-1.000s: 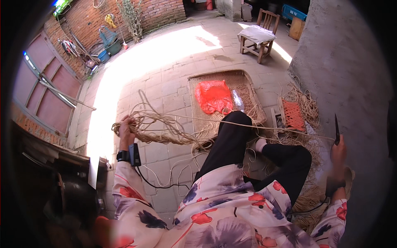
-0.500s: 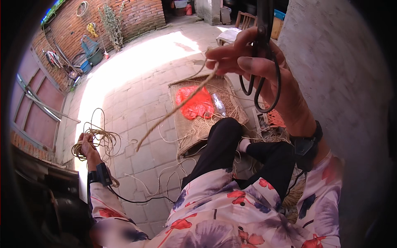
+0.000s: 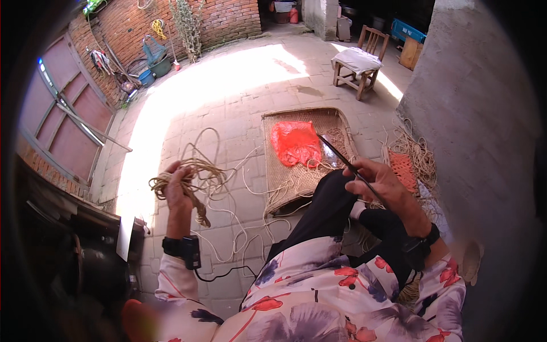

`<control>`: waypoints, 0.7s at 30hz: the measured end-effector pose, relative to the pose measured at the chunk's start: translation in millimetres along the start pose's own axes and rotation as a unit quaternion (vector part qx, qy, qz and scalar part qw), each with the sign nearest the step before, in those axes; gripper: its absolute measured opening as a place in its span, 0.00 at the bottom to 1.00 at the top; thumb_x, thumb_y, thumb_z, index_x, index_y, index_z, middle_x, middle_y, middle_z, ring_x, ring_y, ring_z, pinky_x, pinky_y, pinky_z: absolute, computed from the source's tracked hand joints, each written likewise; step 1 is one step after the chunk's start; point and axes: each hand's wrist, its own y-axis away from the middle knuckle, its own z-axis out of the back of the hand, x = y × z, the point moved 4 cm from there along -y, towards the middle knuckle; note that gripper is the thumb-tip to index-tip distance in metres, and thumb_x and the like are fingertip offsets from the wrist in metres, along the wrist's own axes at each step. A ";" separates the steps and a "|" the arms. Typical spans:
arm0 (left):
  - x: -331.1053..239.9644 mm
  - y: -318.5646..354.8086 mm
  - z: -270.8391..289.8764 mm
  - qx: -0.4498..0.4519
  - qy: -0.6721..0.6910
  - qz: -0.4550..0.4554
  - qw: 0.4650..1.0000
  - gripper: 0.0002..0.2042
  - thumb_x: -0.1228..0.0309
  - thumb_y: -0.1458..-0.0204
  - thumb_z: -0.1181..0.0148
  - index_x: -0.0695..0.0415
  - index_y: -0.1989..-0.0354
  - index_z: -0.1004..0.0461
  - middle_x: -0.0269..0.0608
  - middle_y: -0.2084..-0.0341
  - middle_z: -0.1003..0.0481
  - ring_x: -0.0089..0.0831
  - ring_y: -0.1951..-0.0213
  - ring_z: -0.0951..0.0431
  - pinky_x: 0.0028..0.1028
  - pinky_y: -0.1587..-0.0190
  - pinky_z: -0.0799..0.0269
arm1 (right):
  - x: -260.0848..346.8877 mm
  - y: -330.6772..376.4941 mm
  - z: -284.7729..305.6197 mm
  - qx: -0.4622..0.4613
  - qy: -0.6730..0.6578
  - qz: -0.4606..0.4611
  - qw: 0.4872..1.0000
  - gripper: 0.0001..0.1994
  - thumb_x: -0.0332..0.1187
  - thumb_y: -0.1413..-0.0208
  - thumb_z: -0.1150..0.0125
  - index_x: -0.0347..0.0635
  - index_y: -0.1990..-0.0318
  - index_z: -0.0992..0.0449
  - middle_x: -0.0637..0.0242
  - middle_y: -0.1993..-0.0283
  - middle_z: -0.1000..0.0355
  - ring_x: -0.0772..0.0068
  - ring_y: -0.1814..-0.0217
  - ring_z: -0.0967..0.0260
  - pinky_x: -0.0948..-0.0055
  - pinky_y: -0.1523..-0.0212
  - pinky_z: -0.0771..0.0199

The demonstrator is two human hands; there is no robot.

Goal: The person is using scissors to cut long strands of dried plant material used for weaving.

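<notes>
A loose bundle of tan cord [image 3: 199,170] is gripped in my left hand [image 3: 179,194], with loops standing up and strands hanging toward the paving. My right hand [image 3: 388,185], above my knee, is closed on a pair of dark scissors [image 3: 337,149], seen edge-on with the blades pointing up and left. Whether the blades are apart cannot be made out. Beyond the knee lies a shallow woven tray [image 3: 274,179]. It holds a red plastic bag [image 3: 296,142], some pale cord, and a shiny clear object [image 3: 329,153] partly hidden behind the scissors.
Beside the grey wall [image 3: 478,85] at the right lie an orange-red knotted piece [image 3: 402,171] and a heap of cord [image 3: 423,154]. Loose cord trails over the paving near my legs. Farther off stand a wooden chair [image 3: 360,62], a blue bucket [image 3: 146,78] and a brick wall [image 3: 228,23].
My right hand has come down with the scissors from high up, and the cord end is no longer in its fingers. My left hand with the bundle has shifted right and slightly up.
</notes>
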 end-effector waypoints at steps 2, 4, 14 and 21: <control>21.1 33.4 -38.1 0.050 0.022 0.029 0.998 0.15 0.82 0.55 0.43 0.64 0.57 0.33 0.43 0.68 0.27 0.29 0.70 0.24 0.23 0.66 0.27 | -13.0 14.4 -25.7 0.075 -0.094 -0.008 0.993 0.16 0.34 0.51 0.37 0.38 0.57 0.31 0.72 0.71 0.32 0.87 0.73 0.37 0.84 0.72 0.36; 32.5 60.6 -63.3 0.049 0.051 0.059 0.996 0.15 0.82 0.56 0.40 0.63 0.58 0.32 0.40 0.68 0.27 0.27 0.71 0.25 0.22 0.67 0.28 | -17.2 22.3 -55.8 0.152 -0.140 -0.022 0.978 0.16 0.35 0.50 0.39 0.38 0.56 0.31 0.71 0.67 0.31 0.85 0.68 0.36 0.84 0.66 0.34; 60.6 139.5 -134.6 0.101 0.112 0.130 0.980 0.15 0.81 0.55 0.39 0.61 0.58 0.33 0.38 0.66 0.30 0.27 0.64 0.27 0.24 0.60 0.29 | -46.5 10.5 -100.3 0.156 -0.177 -0.077 0.969 0.17 0.43 0.44 0.46 0.37 0.57 0.32 0.68 0.70 0.31 0.84 0.73 0.34 0.84 0.72 0.33; 63.7 168.2 -150.7 0.151 0.162 0.227 0.948 0.13 0.78 0.51 0.43 0.61 0.56 0.34 0.38 0.68 0.29 0.26 0.65 0.27 0.26 0.62 0.28 | -54.7 10.3 -95.2 0.116 -0.191 -0.056 0.973 0.16 0.39 0.46 0.43 0.35 0.56 0.32 0.71 0.72 0.32 0.87 0.73 0.36 0.87 0.72 0.35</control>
